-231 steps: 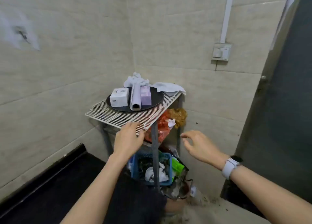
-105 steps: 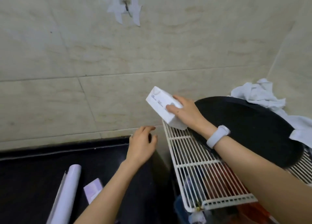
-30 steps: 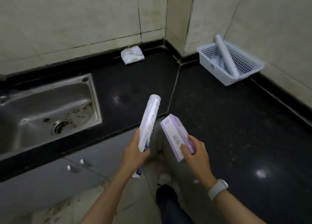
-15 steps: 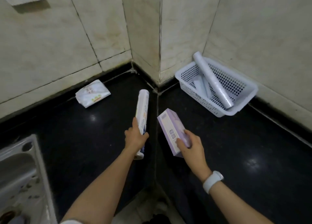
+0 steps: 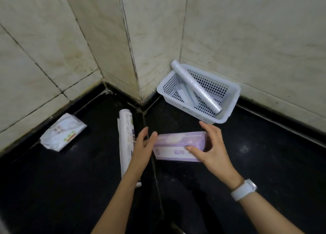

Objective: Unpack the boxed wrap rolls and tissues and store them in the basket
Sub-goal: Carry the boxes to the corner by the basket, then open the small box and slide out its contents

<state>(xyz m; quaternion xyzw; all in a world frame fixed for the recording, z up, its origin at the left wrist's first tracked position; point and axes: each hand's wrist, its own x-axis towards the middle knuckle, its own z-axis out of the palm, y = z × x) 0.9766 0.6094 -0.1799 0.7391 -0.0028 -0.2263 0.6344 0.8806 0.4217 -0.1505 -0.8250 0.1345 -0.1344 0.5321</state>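
A purple box (image 5: pixel 173 146) is held flat just above the black counter, lengthwise left to right. My right hand (image 5: pixel 212 145) grips its right end, thumb on the front face. My left hand (image 5: pixel 142 150) is open, fingertips at the box's left end. A white wrapped roll with printed label (image 5: pixel 125 136) lies on the counter, partly under my left wrist. The white perforated basket (image 5: pixel 227 118) stands in the corner behind the box, holding a long clear wrap roll (image 5: pixel 195 87) propped on its rim and shorter rolls (image 5: pixel 187 95) below it.
A soft white tissue pack (image 5: pixel 63 132) lies at the left against the tiled wall. Tiled walls (image 5: pixel 151 39) form a jutting corner behind the counter (image 5: pixel 264 163). A white watch (image 5: pixel 244 189) is on my right wrist.
My left hand has laid the printed roll down on the counter and let go of it. The purple box has turned from upright to level, and my left hand has moved to its left end.
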